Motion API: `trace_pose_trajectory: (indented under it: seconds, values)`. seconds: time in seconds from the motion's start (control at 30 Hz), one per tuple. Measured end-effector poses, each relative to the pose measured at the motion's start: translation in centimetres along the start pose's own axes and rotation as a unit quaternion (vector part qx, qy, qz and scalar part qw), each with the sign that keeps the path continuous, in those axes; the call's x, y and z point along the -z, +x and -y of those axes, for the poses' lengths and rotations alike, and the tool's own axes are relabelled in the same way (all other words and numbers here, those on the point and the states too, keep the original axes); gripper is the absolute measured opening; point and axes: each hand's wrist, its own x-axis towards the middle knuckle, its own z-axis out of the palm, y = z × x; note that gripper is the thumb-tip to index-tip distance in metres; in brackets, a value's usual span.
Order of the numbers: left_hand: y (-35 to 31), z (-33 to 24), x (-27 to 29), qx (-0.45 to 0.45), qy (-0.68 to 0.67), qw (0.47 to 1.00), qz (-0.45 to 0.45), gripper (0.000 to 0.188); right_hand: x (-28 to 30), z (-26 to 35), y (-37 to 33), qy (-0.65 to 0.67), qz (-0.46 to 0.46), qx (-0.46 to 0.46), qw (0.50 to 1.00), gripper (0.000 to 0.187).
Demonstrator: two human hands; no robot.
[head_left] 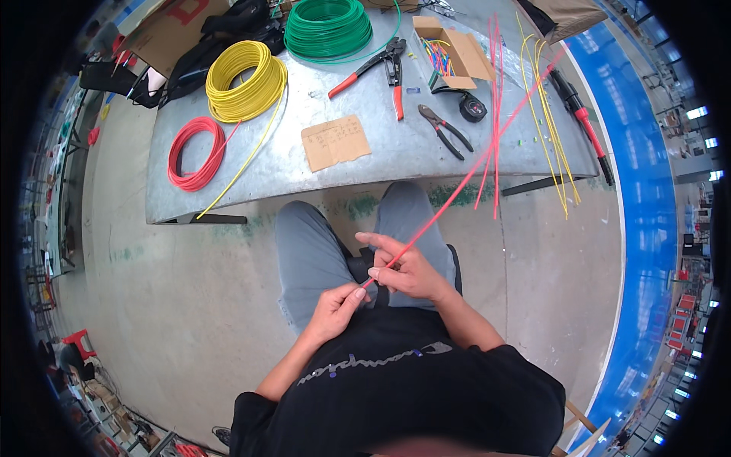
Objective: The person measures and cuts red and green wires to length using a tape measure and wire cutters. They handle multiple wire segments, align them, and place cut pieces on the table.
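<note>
Above my lap, both hands are on a long red wire point(457, 192), which slants up to the right over the table. My left hand point(336, 311) pinches its lower end between thumb and fingers. Just up the wire, my right hand point(405, 268) closes thumb and fingers around it, with the index finger stretched out to the left. Cut red wires point(496, 114) lie over the table's front edge at the right. Beside them are several yellow wires point(554, 145), also overhanging the edge.
On the metal table point(266, 164) lie a red wire coil point(177, 156), yellow coil point(218, 85), green coil point(306, 34), crimping pliers point(394, 68), cutting pliers point(445, 131), a tape measure point(472, 107), a cardboard note point(335, 143), an open box of coloured pieces point(476, 61) and a red-black tool point(585, 122).
</note>
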Motion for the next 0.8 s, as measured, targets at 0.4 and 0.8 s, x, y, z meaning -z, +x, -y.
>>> trace_pose_trajectory:
  seconds: [0.4,0.8]
  values:
    - [-0.2,-0.1,-0.3,-0.053,0.044,0.997,-0.041,0.030,0.8,-0.2,0.1,-0.003,-0.018,0.056,0.998,0.074]
    - [-1.1,-1.3,-0.4,-0.056,0.089,0.992,-0.064,0.025,1.9,0.8,-0.6,0.044,-0.053,0.035,0.997,0.078]
